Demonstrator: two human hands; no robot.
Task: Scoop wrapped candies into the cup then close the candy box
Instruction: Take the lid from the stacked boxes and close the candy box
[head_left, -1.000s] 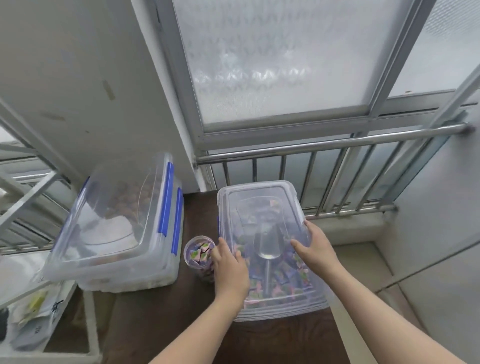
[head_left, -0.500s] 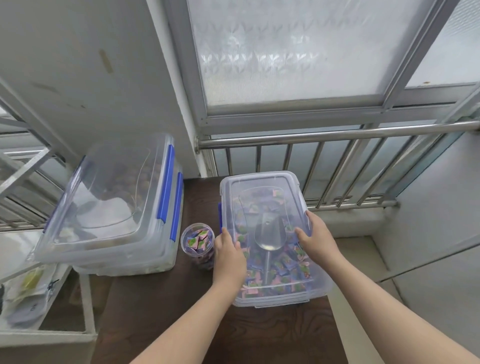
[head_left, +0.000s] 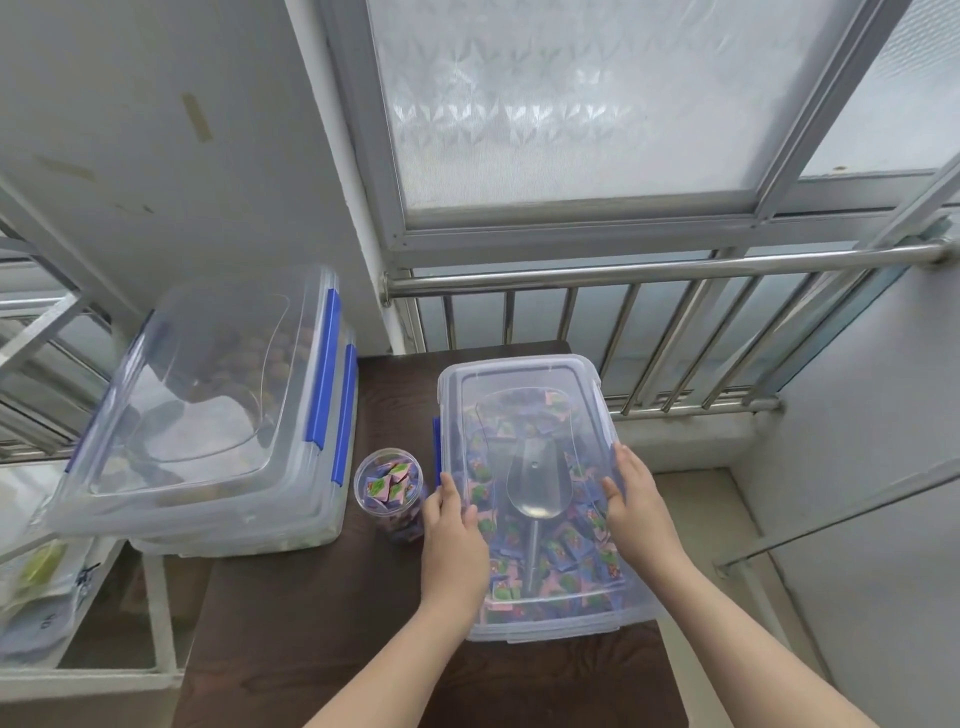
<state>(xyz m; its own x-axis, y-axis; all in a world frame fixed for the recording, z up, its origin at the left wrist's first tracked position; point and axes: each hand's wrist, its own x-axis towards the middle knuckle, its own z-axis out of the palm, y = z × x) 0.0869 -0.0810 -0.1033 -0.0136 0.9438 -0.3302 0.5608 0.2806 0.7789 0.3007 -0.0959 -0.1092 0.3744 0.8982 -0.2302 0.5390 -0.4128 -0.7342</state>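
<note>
Head view — cup (head_left: 388, 486) beside candy box (head_left: 519, 365), bigger bin (head_left: 208, 415) left

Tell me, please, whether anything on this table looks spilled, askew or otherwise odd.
Nothing is spilled. One oddity: the scoop lies inside the candy box, on the candies, under the lid. The larger box's lid on the left seems tilted, not seated.

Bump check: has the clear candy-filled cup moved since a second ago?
No. The clear plastic cup of candies stays right beside the blue latch of the large clear bin.
</note>
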